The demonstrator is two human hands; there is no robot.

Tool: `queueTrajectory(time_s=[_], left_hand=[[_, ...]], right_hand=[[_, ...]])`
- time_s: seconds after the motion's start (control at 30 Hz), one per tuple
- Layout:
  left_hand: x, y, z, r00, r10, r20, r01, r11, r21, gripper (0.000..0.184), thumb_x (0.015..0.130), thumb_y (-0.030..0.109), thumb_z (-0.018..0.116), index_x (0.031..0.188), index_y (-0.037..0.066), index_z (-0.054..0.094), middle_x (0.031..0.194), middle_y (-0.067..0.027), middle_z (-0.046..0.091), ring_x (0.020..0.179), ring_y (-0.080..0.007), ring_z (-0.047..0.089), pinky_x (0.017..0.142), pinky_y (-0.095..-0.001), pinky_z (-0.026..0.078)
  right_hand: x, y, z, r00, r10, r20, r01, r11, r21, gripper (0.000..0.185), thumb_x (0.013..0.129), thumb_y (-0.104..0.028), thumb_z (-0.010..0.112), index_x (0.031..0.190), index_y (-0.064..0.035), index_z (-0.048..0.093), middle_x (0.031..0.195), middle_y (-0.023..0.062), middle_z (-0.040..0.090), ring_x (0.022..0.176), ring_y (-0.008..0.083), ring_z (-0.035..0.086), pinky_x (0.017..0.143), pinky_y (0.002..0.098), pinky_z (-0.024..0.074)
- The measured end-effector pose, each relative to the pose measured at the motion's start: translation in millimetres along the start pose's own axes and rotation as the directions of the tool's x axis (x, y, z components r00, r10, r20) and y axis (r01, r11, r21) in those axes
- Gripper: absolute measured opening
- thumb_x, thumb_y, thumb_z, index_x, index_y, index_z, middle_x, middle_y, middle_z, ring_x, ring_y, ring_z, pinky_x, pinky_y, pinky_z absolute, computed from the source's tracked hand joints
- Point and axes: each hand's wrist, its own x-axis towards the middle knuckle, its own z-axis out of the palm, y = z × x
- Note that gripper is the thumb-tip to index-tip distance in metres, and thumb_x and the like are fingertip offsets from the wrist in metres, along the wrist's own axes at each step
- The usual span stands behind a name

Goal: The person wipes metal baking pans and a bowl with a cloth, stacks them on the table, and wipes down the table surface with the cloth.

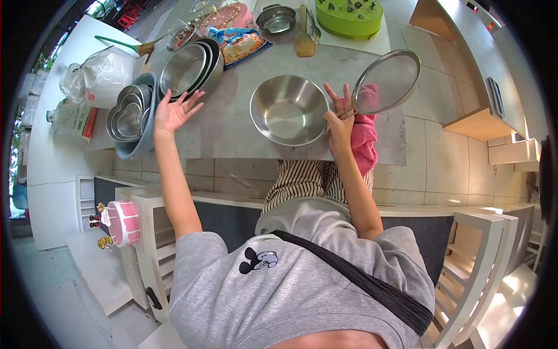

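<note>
A round mesh sieve (386, 82) is raised over the right side of the grey table, its handle held in my right hand (340, 119) between thumb and fingers, with two other fingers stretched out. Just left of that hand sits an empty steel bowl (289, 110). A pink cloth (364, 142) hangs over the table edge beside and behind the hand. My left hand (176, 114) has its fingers spread and holds nothing. It is at the near side of the nested round metal pans (185, 67); whether it touches them I cannot tell.
Left stands a blue basin (138, 147) with heart-shaped tins (129, 116), near a plastic bag (110, 75). Farther back are a blue-orange packet (241, 46), a glass dish (276, 21), a wooden spatula (304, 43) and a green round box (349, 20). The grey table's edge (232, 156) lies before me.
</note>
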Motion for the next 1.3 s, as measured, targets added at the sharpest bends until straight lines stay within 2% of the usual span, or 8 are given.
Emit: queueTrajectory(time_s=[0.17, 0.23, 0.83, 0.9, 1.03, 1.13, 1.2, 1.3], left_hand=[[26, 6, -18, 0.996, -0.04, 0.074, 0.031, 0.993, 0.116, 0.043, 0.094, 0.035, 0.04, 0.12, 0.003, 0.031, 0.131, -0.0264, 0.04, 0.123, -0.0356, 0.04, 0.101, -0.0485, 0.032], [34, 6, -23, 0.996, -0.023, 0.085, 0.011, 0.992, 0.128, 0.041, 0.093, 0.034, 0.041, 0.12, 0.004, 0.033, 0.13, -0.0246, 0.042, 0.122, -0.0347, 0.041, 0.1, -0.0469, 0.034], [72, 5, -38, 0.984, 0.158, -0.085, -0.123, 0.939, 0.32, 0.039, 0.09, 0.038, 0.047, 0.117, 0.011, 0.043, 0.11, -0.0159, 0.06, 0.107, -0.0282, 0.054, 0.097, -0.0407, 0.033], [59, -9, -20, 0.905, 0.373, -0.206, -0.166, 0.754, 0.636, 0.04, 0.089, 0.038, 0.049, 0.117, 0.01, 0.046, 0.112, -0.0127, 0.059, 0.105, -0.0252, 0.056, 0.089, -0.0377, 0.04], [3, -102, 64, 0.701, 0.684, 0.2, -0.396, 0.141, 0.907, 0.055, 0.086, 0.041, 0.054, 0.117, -0.003, 0.046, 0.109, -0.0161, 0.058, 0.099, -0.0257, 0.056, 0.085, -0.0362, 0.042], [-4, -151, 90, 0.936, 0.241, 0.255, -0.334, 0.389, 0.859, 0.057, 0.087, 0.038, 0.054, 0.122, -0.004, 0.043, 0.112, -0.0169, 0.056, 0.102, -0.0232, 0.055, 0.088, -0.0344, 0.042], [-11, -161, 100, 0.944, -0.017, 0.331, -0.145, 0.876, 0.46, 0.057, 0.089, 0.028, 0.054, 0.131, -0.004, 0.034, 0.128, -0.0173, 0.046, 0.118, -0.0223, 0.044, 0.099, -0.0303, 0.033], [-29, -154, 122, 0.86, 0.353, 0.368, -0.493, 0.764, 0.417, 0.044, 0.092, 0.021, 0.049, 0.127, -0.003, 0.041, 0.12, -0.0123, 0.053, 0.111, -0.0182, 0.05, 0.095, -0.0283, 0.036]], right_hand=[[-1, -2, -1, 1.0, -0.006, -0.017, 0.005, 0.998, -0.059, 0.08, 0.067, 0.011, 0.044, 0.14, -0.0019, 0.015, 0.13, 0.0159, 0.046, 0.089, 0.0044, 0.049, 0.055, 0.0133, 0.0371], [-1, -4, -3, 0.999, -0.024, -0.022, 0.022, 0.996, -0.081, 0.082, 0.066, 0.012, 0.046, 0.14, -0.0032, 0.015, 0.129, 0.0174, 0.046, 0.053, 0.0001, 0.04, 0.044, 0.0133, 0.0325], [-13, -26, -6, 0.996, 0.032, -0.078, -0.049, 0.975, -0.217, 0.07, 0.067, 0.007, 0.049, 0.133, 0.0053, 0.028, 0.125, 0.0207, 0.046, 0.078, 0.0089, 0.054, 0.048, 0.015, 0.0384], [-15, -30, -5, 0.998, 0.036, -0.056, -0.048, 0.972, -0.228, 0.069, 0.067, 0.007, 0.049, 0.133, 0.0053, 0.029, 0.125, 0.0206, 0.046, 0.081, 0.0094, 0.054, 0.049, 0.0151, 0.0392], [-8, -26, -7, 0.997, -0.03, 0.068, 0.047, 0.967, -0.251, 0.069, 0.066, 0.009, 0.047, 0.132, 0.004, 0.03, 0.127, 0.0216, 0.045, 0.083, 0.0099, 0.057, 0.053, 0.0153, 0.0414], [-14, -34, -3, 0.994, 0.031, 0.101, -0.014, 0.986, -0.169, 0.071, 0.065, 0.011, 0.044, 0.134, 0.0015, 0.029, 0.128, 0.0217, 0.045, 0.092, 0.0113, 0.058, 0.063, 0.0161, 0.0455], [-15, -40, -3, 0.998, -0.008, 0.07, 0.018, 0.99, -0.143, 0.07, 0.066, 0.012, 0.043, 0.134, 0.001, 0.03, 0.127, 0.0201, 0.047, 0.084, 0.0083, 0.057, 0.054, 0.0134, 0.0411], [-17, -61, 7, 0.997, -0.063, 0.037, 0.066, 0.996, -0.06, 0.069, 0.067, 0.012, 0.042, 0.134, 0.0002, 0.029, 0.124, 0.0178, 0.051, 0.072, 0.0041, 0.055, 0.044, 0.0104, 0.0355]])
